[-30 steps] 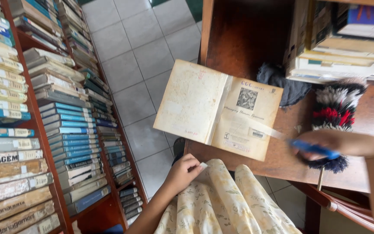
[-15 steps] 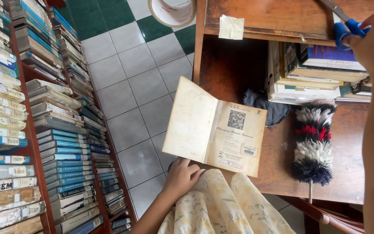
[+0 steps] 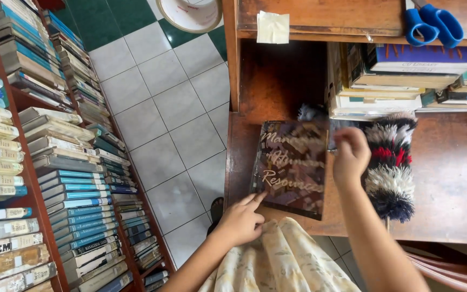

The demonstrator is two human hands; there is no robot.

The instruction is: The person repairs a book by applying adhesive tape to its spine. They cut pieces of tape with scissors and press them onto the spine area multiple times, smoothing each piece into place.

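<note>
A dark, glossy-covered book (image 3: 293, 167) lies flat, cover up, on the wooden desk (image 3: 449, 184) in front of me. My left hand (image 3: 241, 219) rests at the book's near left corner, fingertips touching its edge. My right hand (image 3: 351, 157) is at the book's right edge, fingers pinched together on the cover's edge or a small clear strip there. Just right of that hand lies a striped feather duster (image 3: 390, 165) in white, black and red. Blue-handled scissors (image 3: 433, 24) lie on the upper shelf.
Stacked books (image 3: 401, 81) fill the desk's lower shelf. A cream sticky note (image 3: 273, 27) hangs on the shelf front. A tall bookcase (image 3: 44, 178) packed with books lines the left. White and green floor tiles (image 3: 163, 103) lie between, with a round white tub (image 3: 190, 13) at top.
The book was held open with its cream back outwards; now it lies closed, dark cover up, on the desk. My right hand left the scissors on the upper shelf and came down to the book.
</note>
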